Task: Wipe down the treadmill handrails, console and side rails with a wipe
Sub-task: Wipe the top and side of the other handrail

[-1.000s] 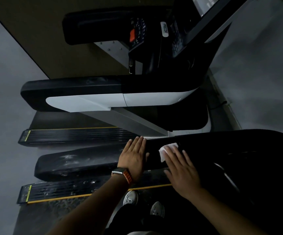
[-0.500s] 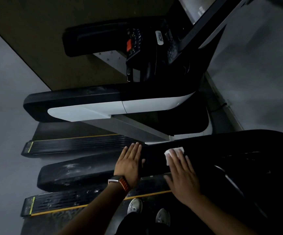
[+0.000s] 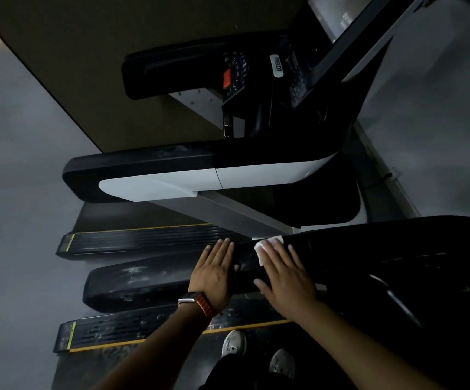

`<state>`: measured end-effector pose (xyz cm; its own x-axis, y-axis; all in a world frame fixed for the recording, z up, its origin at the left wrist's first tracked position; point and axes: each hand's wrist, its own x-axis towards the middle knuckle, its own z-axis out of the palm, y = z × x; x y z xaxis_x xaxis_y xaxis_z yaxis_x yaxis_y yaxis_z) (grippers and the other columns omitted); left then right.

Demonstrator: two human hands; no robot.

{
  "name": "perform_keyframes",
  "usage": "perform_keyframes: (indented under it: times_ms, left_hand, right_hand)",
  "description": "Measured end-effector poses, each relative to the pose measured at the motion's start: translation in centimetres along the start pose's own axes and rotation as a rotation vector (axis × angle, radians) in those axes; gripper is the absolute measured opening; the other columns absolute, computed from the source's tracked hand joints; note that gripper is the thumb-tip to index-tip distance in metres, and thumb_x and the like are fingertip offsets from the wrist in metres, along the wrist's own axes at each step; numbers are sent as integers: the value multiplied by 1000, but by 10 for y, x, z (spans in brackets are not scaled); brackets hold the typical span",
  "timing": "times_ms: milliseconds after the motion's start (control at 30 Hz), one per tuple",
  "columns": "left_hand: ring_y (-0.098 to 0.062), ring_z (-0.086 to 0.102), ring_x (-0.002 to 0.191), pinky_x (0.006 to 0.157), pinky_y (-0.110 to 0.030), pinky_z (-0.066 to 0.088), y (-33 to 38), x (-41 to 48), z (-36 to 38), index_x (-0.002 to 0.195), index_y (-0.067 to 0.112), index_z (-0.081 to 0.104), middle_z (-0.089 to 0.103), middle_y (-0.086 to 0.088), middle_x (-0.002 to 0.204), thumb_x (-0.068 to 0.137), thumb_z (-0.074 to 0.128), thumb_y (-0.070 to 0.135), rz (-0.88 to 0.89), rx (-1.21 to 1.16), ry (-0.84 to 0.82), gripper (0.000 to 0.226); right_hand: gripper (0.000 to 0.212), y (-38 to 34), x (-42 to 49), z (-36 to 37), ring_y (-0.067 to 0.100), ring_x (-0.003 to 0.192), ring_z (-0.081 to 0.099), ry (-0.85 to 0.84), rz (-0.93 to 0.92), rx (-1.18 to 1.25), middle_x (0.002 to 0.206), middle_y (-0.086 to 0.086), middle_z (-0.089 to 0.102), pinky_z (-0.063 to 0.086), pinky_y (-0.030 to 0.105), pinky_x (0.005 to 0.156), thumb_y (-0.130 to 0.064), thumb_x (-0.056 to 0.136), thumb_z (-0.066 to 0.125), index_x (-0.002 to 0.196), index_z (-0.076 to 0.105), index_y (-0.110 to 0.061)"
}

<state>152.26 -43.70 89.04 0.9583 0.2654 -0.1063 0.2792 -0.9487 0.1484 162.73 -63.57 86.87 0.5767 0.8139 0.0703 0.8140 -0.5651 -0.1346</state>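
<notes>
A dim gym floor

Treadmills [image 3: 228, 170] stand side by side on grey flooring [image 3: 17, 170], with a keypad console [image 3: 236, 71] and touchscreen [image 3: 332, 15].

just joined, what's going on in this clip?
A person is wiping down a treadmill. The right hand presses a small white wipe flat onto the near black padded handrail, fingers straight. The left hand, with an orange-banded watch on its wrist, rests flat on the same handrail right beside it. Whitish streaks show toward the handrail's free end. The dark console with a red button sits farther off, untouched.
</notes>
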Motion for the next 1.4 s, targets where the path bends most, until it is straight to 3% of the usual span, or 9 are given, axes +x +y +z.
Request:
perform_keyframes:
  times_ms: [267,400,500,633,833,933,1067,1233,1400]
  left_hand:
    - [-19,35,150,125,-34,9,-20,-3,3,154,11,43,45,-8,159,106,26,43,24,26,35,60]
    - [-18,28,153,126,-33,1,-21,-4,7,158,13,34,37,-6,163,107,20,45,24,8,43,62]
    - [-22,37,150,125,-37,12,-20,-4,10,155,10,42,44,-9,158,107,25,42,33,7,57,60]
    - [-23,42,147,123,-44,32,-21,-4,14,151,8,48,49,-10,155,106,28,40,29,-4,79,59]
    - [-25,49,142,117,-47,40,-20,-4,7,145,7,55,56,-11,149,103,32,38,61,-37,93,57]
    - [-26,53,139,117,-47,39,-22,-3,6,143,6,57,59,-11,146,102,33,39,91,-35,105,58]
    - [-25,53,138,123,-44,30,-27,-2,9,142,6,57,59,-11,145,102,32,40,121,-19,121,58]
    - [-27,53,138,118,-43,21,-27,-2,11,142,5,58,59,-13,145,102,33,39,133,-17,148,58]
    - [-27,52,139,118,-43,22,-26,-3,11,144,5,56,57,-12,147,102,34,39,113,-27,159,58]
  right_hand:
    - [71,-16,23,-1,31,153,36,-1,109,50,162,6,44,22,51,123,-60,102,35,157,45,-14]
    - [67,-5,22,-7,25,153,35,8,95,-21,162,0,45,23,49,124,-59,104,30,158,43,-20]
    - [72,-18,19,-1,29,156,29,-9,210,9,167,4,37,23,51,125,-60,103,34,161,37,-17]
    - [75,-29,9,5,23,160,16,-3,5,-88,171,2,28,19,48,125,-58,100,39,164,32,-18]
    - [80,-45,-13,5,26,162,7,-18,211,-50,175,2,10,17,51,127,-56,101,41,167,18,-17]
    - [77,-39,-19,-2,24,162,11,-47,117,-140,175,-2,11,18,50,125,-54,101,40,167,18,-21]
    - [80,-43,-20,-7,24,162,10,-27,398,-65,175,0,11,15,48,128,-55,100,40,167,17,-19]
    - [86,-55,-21,-4,22,162,5,-62,113,-121,176,-2,1,15,47,125,-54,98,52,168,16,-18]
    - [80,-47,-26,-6,20,162,7,-4,291,40,175,0,14,23,53,127,-47,98,55,165,23,-17]
